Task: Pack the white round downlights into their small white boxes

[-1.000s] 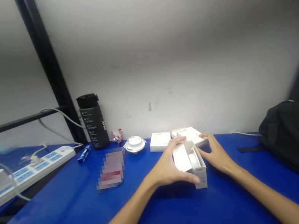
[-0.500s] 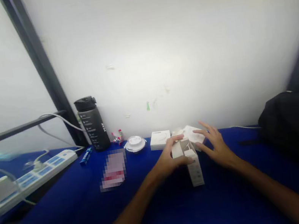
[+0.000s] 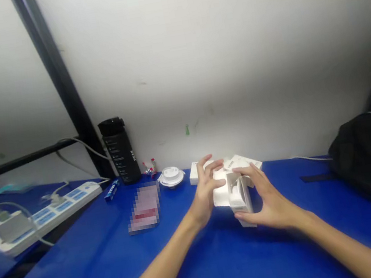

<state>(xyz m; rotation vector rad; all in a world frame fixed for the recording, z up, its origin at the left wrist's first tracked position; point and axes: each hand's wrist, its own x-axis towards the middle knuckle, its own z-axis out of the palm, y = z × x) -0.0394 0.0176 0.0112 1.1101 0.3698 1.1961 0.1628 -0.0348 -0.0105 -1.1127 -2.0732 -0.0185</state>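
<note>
A small white carton (image 3: 238, 207) is tilted above the blue tabletop, its top open and a flap hanging out to the left. Something white shows inside the opening, but its kind is unclear. My right hand (image 3: 271, 200) grips the carton, thumb at the front and fingers over the far side. My left hand (image 3: 202, 196) is at the flap with its fingers apart; whether it touches the flap is hard to tell. Just behind the hands lie a flat white box (image 3: 193, 174) and a white printed piece (image 3: 243, 161), both partly covered.
On the left are a white power strip (image 3: 69, 201) with plugs and cables, a black bottle (image 3: 122, 157), a small blue pack (image 3: 112, 190) and a blurred pink item (image 3: 145, 208). A round white coiled item (image 3: 171, 176) lies by the wall. A black bag (image 3: 368, 159) sits at right.
My left hand has let go of the carton and spread its fingers. My right hand, open beside it before, now grips the carton, which is turned and tilted differently.
</note>
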